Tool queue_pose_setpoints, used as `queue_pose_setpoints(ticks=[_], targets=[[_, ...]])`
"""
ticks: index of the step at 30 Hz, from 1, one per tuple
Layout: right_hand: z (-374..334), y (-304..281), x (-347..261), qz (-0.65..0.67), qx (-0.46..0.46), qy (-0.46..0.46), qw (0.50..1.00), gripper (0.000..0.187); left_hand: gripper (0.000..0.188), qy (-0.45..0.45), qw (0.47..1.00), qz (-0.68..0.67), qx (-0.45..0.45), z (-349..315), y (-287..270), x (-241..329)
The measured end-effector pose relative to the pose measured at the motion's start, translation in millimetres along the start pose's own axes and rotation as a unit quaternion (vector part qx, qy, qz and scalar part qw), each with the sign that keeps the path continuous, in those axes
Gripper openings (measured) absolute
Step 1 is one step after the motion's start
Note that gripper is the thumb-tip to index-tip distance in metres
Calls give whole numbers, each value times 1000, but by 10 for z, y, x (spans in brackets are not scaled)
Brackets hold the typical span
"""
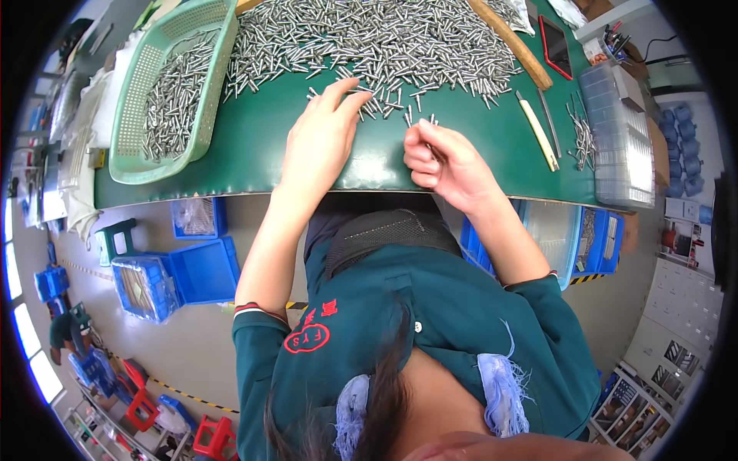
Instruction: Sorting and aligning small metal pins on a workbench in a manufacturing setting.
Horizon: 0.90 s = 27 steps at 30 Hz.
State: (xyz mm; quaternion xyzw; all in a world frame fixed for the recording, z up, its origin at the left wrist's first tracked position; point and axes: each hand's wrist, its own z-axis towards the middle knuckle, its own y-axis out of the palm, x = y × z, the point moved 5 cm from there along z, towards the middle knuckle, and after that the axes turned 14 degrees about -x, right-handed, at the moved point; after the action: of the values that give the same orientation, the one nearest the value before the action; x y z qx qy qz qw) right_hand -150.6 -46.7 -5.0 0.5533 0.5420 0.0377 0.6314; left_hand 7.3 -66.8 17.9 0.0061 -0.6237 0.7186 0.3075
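Reaching forward, your left hand (317, 146) has its grip open, fingers spread and bent at the near edge of the heap of metal pins (377, 46); whether the fingertips press on any of them you cannot tell from above. Your right hand (450, 163) is curled nearly closed, thumb against the bent index finger, its grip around a few pins that are mostly hidden by the fingers. The pins are slim, silvery and shiny, lying in every direction across the far part of the green surface (257, 146), with a few loose ones just in front of the heap. More lie in the pale green basket (154, 174) to your left, and a wooden strip (511, 42) borders the heap on the right.
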Motion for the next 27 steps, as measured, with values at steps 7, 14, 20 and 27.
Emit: queue_pose_setpoints(ticks=[7, 14, 20, 27], targets=[[11, 22, -133, -592, 144, -4, 793, 22, 18, -16, 996, 27, -85, -58, 34, 9], [162, 171, -44, -782, 129, -77, 605, 19, 27, -53, 996, 0, -75, -324, 13, 156], [202, 183, -27, -785, 106, -94, 604, 17, 33, -69, 989, -44, -125, -461, -46, 175], [201, 186, -15, -797, 96, -127, 583, 15, 24, -75, 988, -73, -116, -507, 1, 117]])
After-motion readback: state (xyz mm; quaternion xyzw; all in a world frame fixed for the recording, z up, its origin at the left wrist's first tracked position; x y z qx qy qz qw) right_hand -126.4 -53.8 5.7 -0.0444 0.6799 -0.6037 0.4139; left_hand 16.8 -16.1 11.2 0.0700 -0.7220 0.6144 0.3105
